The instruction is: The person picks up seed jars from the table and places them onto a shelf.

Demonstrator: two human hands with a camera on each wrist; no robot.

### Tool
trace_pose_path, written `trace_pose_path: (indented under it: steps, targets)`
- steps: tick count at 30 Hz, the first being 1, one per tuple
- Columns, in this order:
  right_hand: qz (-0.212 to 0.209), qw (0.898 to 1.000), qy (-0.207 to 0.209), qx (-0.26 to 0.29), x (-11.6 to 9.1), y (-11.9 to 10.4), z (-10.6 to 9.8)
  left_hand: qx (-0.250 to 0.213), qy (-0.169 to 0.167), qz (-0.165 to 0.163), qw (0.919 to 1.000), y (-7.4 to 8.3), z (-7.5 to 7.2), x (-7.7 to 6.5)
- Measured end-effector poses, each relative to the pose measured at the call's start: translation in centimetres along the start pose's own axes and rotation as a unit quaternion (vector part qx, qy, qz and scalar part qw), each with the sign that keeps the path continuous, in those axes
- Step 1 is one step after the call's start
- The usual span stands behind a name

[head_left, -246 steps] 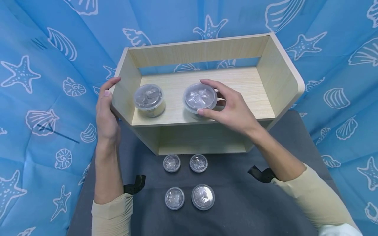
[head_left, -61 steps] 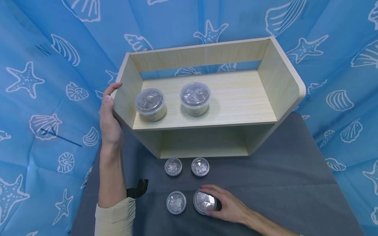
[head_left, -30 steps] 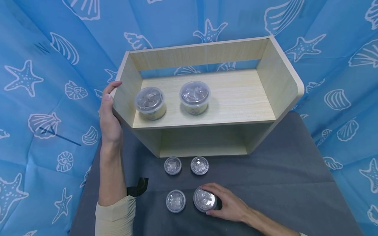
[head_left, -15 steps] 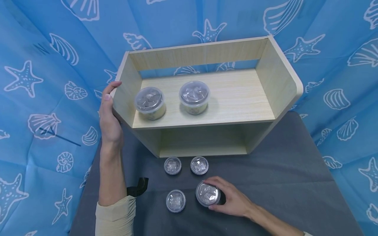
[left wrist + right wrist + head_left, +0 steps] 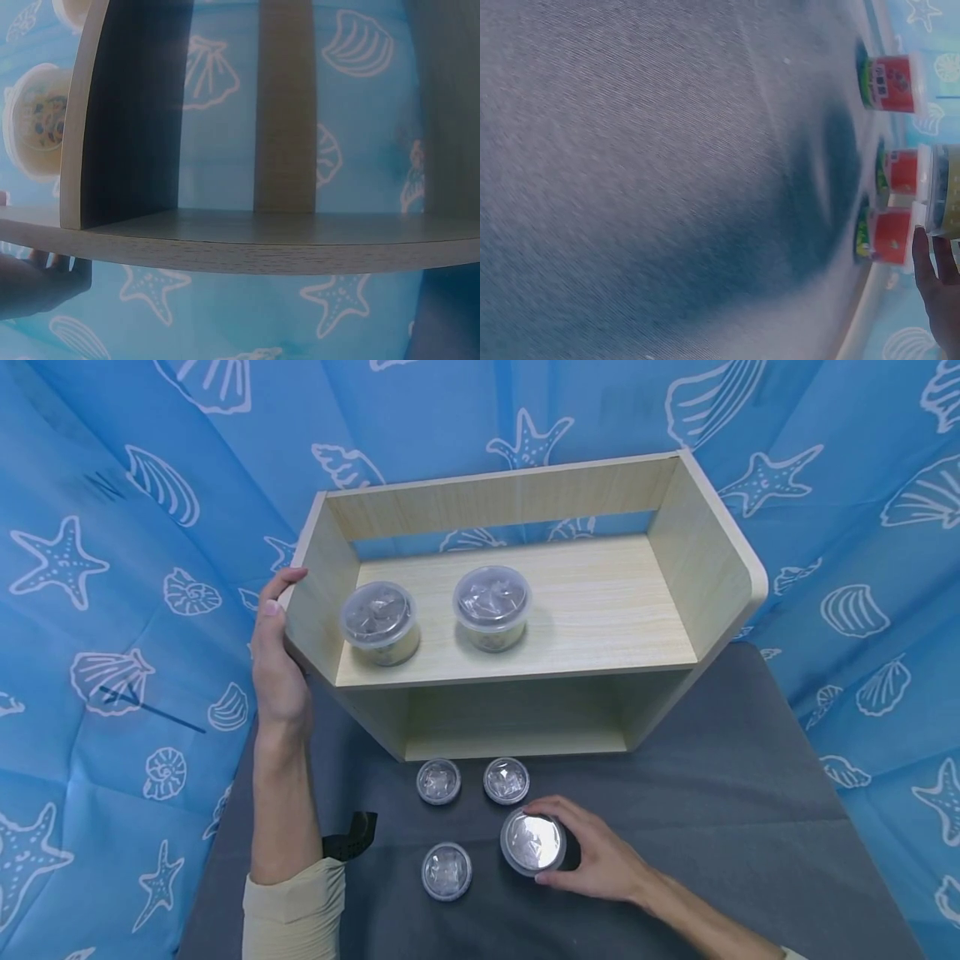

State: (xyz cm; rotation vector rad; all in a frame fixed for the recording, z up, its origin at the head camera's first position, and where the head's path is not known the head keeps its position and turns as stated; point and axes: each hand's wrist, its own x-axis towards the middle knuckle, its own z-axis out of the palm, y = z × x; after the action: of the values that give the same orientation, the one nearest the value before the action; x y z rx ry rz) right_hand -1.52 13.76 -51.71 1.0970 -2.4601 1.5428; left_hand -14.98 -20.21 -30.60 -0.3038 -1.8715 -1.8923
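Note:
My right hand [image 5: 596,852] grips a round lidded plastic tub [image 5: 532,841] by its side, thumb near and fingers far. In the right wrist view this tub [image 5: 946,191] is partly cut off by the edge and hangs above the table. My left hand [image 5: 279,652] holds the left side panel of a pale wooden two-level shelf [image 5: 600,593], thumb and fingers round its front edge. Two clear-lidded tubs stand on the upper board: one at the left [image 5: 378,618], the other near the middle [image 5: 491,606].
Three smaller lidded cups stand on the dark grey tablecloth [image 5: 720,860]: two by the shelf's base [image 5: 438,782] and one nearer [image 5: 447,872]. In the right wrist view, red labels show on the cups [image 5: 892,84]. A blue seashell curtain [image 5: 135,610] hangs behind.
The right hand let go of the middle tub on the upper board, came down to the table, gripped the larger tub there and lifted it slightly towards the shelf. The left hand stays put.

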Motion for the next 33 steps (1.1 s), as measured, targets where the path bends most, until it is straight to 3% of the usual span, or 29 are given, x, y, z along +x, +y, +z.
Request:
trace_pose_path:
  steps: [18,33]
  targets:
    - [-0.036,0.999,0.023,-0.009,2.2,-1.8,-3.5,-0.003,0.007,-0.002,1.0,0.1,0.0,0.0]
    - [-0.042,0.998,0.049,0.0,3.6,-4.1,-7.0,0.002,0.006,0.001,1.0,0.1,0.1,0.0]
